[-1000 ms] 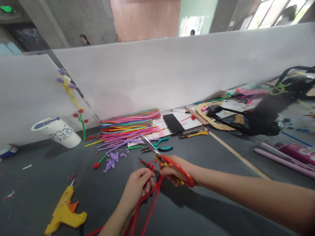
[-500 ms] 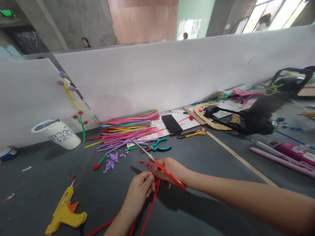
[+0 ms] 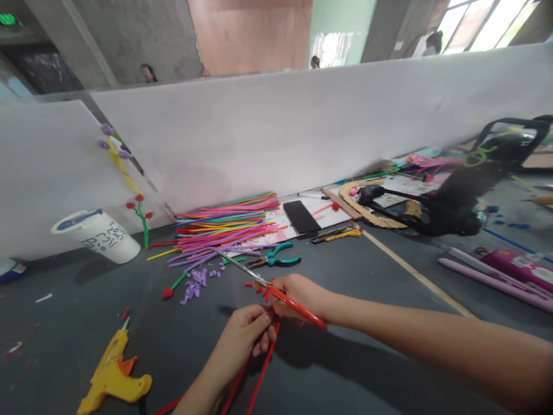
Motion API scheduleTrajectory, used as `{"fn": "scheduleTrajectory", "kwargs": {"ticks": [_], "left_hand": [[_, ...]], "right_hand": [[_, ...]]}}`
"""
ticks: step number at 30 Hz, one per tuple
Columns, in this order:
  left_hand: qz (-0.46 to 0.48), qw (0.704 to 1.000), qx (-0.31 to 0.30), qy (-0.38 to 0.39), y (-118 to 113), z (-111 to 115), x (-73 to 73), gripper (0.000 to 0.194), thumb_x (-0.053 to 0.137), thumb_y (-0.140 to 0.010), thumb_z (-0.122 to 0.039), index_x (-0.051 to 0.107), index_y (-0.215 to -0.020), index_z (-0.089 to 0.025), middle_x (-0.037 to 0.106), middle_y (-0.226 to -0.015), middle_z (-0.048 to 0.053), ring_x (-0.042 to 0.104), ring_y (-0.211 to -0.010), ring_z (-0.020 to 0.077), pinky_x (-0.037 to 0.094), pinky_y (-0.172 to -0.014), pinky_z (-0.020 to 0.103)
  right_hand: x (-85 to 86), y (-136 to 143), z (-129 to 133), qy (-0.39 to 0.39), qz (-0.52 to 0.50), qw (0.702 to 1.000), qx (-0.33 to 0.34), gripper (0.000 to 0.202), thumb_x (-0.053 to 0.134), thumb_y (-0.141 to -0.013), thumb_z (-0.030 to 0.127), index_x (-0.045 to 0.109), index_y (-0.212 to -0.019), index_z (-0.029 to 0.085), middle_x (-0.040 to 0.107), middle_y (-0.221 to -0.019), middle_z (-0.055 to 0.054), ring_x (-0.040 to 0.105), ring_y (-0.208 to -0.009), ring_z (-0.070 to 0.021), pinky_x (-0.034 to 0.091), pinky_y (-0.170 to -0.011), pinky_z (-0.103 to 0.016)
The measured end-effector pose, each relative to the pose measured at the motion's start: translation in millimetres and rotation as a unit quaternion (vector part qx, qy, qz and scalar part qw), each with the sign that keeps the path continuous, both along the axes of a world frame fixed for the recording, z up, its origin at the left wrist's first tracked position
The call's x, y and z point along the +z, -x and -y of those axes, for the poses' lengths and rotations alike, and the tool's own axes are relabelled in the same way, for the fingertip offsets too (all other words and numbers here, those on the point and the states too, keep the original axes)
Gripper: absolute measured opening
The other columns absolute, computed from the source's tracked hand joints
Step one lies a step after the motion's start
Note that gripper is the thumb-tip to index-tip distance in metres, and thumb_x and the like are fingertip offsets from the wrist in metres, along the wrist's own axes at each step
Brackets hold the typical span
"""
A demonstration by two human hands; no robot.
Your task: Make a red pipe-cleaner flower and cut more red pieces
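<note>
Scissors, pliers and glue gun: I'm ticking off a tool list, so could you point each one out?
Orange-handled scissors (image 3: 285, 297): head view, on the handle near the blades.
Teal-handled pliers (image 3: 271, 260): head view, on the pivot.
Yellow glue gun (image 3: 106, 376): head view, on the body.

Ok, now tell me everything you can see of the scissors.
The scissors have slim, silvery blades that look like metal, and a glossy orange-red handle that looks like plastic. The right hand holds them, the handle lying across it, and the blades point forward and left over the dark tabletop. In this view the tip overlaps the purple strips; whether it touches them cannot be told, nor whether the blades are fully shut.
</note>
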State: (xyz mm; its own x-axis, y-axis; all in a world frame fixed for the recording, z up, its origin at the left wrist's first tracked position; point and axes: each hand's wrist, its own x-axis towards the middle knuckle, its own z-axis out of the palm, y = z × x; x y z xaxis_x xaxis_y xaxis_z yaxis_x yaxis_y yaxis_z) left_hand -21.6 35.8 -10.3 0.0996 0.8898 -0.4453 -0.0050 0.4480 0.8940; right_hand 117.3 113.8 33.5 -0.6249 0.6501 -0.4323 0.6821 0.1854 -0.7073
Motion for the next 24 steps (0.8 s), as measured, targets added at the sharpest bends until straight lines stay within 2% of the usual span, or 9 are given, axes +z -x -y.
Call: {"fn": "scheduleTrajectory", "kwargs": {"ticks": [2, 8, 11, 13, 15, 16, 19, 22, 24], "left_hand": [[0.012, 1.000, -0.001, 0.006, 1, 1, 0.4, 0.038, 0.060, -0.068, -0.048, 0.056, -0.054, -0.013, 0.048, -0.040, -0.003, 0.036, -0.034, 0.0040, 0.021, -0.037, 0.018], [0.035, 0.999, 0.030, 0.020, -1, 1, -1.5, 0.031, 0.062, -0.065, -0.043, 0.060, -0.066, -0.012, 0.057, -0.049, -0.001, 0.044, -0.034, 0.0055, 0.023, -0.033, 0.017], [0.030, 0.997, 0.069, 0.007, 3, -1, -2.6, 0.030, 0.062, -0.066, -0.041, 0.060, -0.068, -0.012, 0.055, -0.047, -0.002, 0.039, -0.032, 0.0038, 0.018, -0.032, 0.017], [0.023, 0.994, 0.104, -0.010, 9, -2, -2.2, 0.029, 0.060, -0.066, -0.042, 0.060, -0.070, -0.012, 0.054, -0.047, -0.003, 0.037, -0.032, 0.0031, 0.017, -0.032, 0.016], [0.015, 0.990, 0.140, -0.027, 15, -4, -0.3, 0.029, 0.059, -0.067, -0.042, 0.060, -0.071, -0.013, 0.054, -0.049, -0.004, 0.036, -0.034, 0.0031, 0.018, -0.034, 0.016], [0.008, 0.987, 0.158, -0.036, 16, -5, 1.3, 0.029, 0.059, -0.068, -0.042, 0.060, -0.072, -0.013, 0.054, -0.050, -0.004, 0.036, -0.035, 0.0033, 0.019, -0.034, 0.016], [-0.015, 0.980, 0.193, -0.054, 17, -7, 5.9, 0.027, 0.059, -0.068, -0.041, 0.061, -0.072, -0.014, 0.055, -0.051, -0.003, 0.037, -0.036, 0.0044, 0.020, -0.035, 0.017], [-0.037, 0.982, 0.179, -0.053, 12, -9, 7.1, 0.026, 0.058, -0.068, -0.041, 0.060, -0.067, -0.014, 0.054, -0.047, -0.003, 0.034, -0.035, 0.0051, 0.019, -0.035, 0.018], [-0.058, 0.984, 0.161, -0.052, 9, -9, 6.0, 0.027, 0.056, -0.070, -0.041, 0.059, -0.061, -0.015, 0.047, -0.040, -0.005, 0.031, -0.034, 0.0055, 0.019, -0.036, 0.018]], "right_hand": [[-1.3, 0, -3, 0.009, -0.004, 1.000, 0.006, 0.004, 0.048, -0.065, 0.016, 0.050, -0.066, 0.019, 0.049, -0.047, 0.006, 0.048, -0.037, -0.0100, 0.035, -0.037, -0.017], [-7.0, 0, -8, 0.010, -0.002, 1.000, 0.009, 0.004, 0.048, -0.070, 0.019, 0.051, -0.068, 0.019, 0.049, -0.049, 0.005, 0.047, -0.037, -0.0088, 0.034, -0.036, -0.017], [-5.9, -7, -11, -0.015, -0.002, 1.000, 0.000, 0.020, 0.049, -0.078, 0.036, 0.051, -0.069, 0.018, 0.051, -0.054, 0.003, 0.048, -0.043, -0.0100, 0.034, -0.040, -0.018], [-2.9, -17, -11, -0.057, 0.019, 0.998, 0.003, 0.035, 0.048, -0.078, 0.051, 0.052, -0.068, 0.018, 0.054, -0.059, 0.000, 0.051, -0.050, -0.0131, 0.034, -0.044, -0.021], [0.3, -30, -9, -0.119, 0.077, 0.989, 0.030, 0.045, 0.045, -0.076, 0.061, 0.054, -0.072, 0.018, 0.060, -0.066, -0.004, 0.056, -0.059, -0.0189, 0.034, -0.049, -0.024], [1.4, -36, -6, -0.124, 0.103, 0.986, 0.046, 0.048, 0.043, -0.077, 0.064, 0.056, -0.077, 0.018, 0.062, -0.069, -0.006, 0.059, -0.062, -0.0216, 0.035, -0.051, -0.026], [1.8, -46, 7, -0.112, 0.151, 0.978, 0.086, 0.054, 0.036, -0.079, 0.067, 0.058, -0.086, 0.018, 0.066, -0.076, -0.011, 0.063, -0.068, -0.0281, 0.036, -0.052, -0.028], [0.3, -44, 16, -0.100, 0.160, 0.977, 0.102, 0.052, 0.034, -0.081, 0.064, 0.059, -0.086, 0.019, 0.067, -0.076, -0.011, 0.064, -0.069, -0.0294, 0.035, -0.051, -0.028], [-0.5, -39, 19, -0.096, 0.160, 0.977, 0.104, 0.048, 0.035, -0.083, 0.060, 0.060, -0.084, 0.019, 0.067, -0.074, -0.011, 0.065, -0.068, -0.0282, 0.034, -0.049, -0.027]]}}
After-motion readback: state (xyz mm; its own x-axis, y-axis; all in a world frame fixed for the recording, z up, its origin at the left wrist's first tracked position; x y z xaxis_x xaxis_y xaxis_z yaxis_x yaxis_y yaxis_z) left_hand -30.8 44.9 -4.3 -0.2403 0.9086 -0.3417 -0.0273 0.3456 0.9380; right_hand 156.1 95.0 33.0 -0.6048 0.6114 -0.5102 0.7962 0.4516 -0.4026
